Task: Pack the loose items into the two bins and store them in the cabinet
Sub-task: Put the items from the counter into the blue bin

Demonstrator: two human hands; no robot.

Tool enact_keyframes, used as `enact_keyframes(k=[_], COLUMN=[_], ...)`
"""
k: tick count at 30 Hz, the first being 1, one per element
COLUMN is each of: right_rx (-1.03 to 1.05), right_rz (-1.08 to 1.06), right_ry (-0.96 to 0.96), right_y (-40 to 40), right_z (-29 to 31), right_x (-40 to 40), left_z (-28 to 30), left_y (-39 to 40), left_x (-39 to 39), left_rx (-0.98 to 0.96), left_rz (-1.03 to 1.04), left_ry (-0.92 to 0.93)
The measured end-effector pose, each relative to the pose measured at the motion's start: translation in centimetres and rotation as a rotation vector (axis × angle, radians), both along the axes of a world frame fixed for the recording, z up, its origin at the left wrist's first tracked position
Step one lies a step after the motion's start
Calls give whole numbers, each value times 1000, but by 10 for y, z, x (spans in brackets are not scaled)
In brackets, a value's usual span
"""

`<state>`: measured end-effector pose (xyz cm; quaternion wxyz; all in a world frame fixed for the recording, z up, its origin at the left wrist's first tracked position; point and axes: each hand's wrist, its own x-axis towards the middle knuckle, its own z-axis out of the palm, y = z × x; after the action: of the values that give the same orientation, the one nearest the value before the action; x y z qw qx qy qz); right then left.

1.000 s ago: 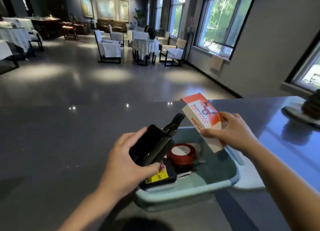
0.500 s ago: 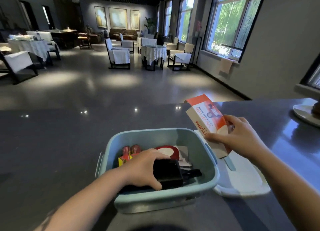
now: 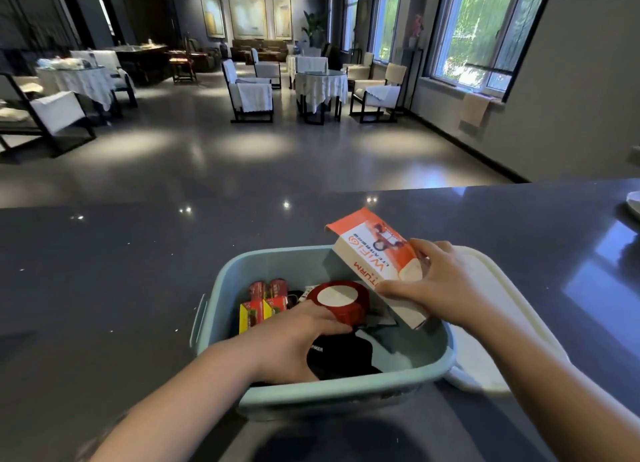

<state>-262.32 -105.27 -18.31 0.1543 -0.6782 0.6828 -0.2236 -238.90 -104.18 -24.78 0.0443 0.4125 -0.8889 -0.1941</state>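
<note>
The right hand (image 3: 446,288) grips the orange-and-white carton (image 3: 377,264), tilted over the right side of the blue bin (image 3: 346,392) on the counter (image 3: 121,271). The carton is judged light, stiff and crushable; hold it across its flat faces. The left hand (image 3: 294,340) lies inside the bin on a black device (image 3: 341,356) beside the red tape roll (image 3: 339,300); whether its fingers grasp cannot be told. The second bin and the cabinet are out of view.

A dark glossy counter (image 3: 104,288) spans the foreground; beyond it lies a polished grey floor (image 3: 242,157); cloth-draped tables (image 3: 320,84) and white-cushioned chairs (image 3: 251,94) stand well back; three paintings (image 3: 247,16) hang on the far wall; tall windows (image 3: 485,29) line the right.
</note>
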Motion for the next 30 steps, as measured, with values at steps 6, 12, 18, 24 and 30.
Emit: enact_keyframes(k=[6, 12, 18, 24, 30], right_rx=[-7, -5, -3, -3, 20], right_rz=[7, -12, 28, 168, 364], right_ry=[-56, -74, -61, 32, 83], right_y=[-1, 0, 4, 12, 8], right_z=[-6, -8, -4, 3, -10], right_x=[3, 4, 3, -9, 7], left_z=[-2, 1, 2, 9, 14], left_y=[-3, -6, -8, 2, 16], left_x=[-8, -19, -12, 22, 47], left_rx=[-145, -354, -110, -159, -387], left_rz=[-14, -44, 11, 254, 540], left_ry=[-106, -219, -125, 5, 288])
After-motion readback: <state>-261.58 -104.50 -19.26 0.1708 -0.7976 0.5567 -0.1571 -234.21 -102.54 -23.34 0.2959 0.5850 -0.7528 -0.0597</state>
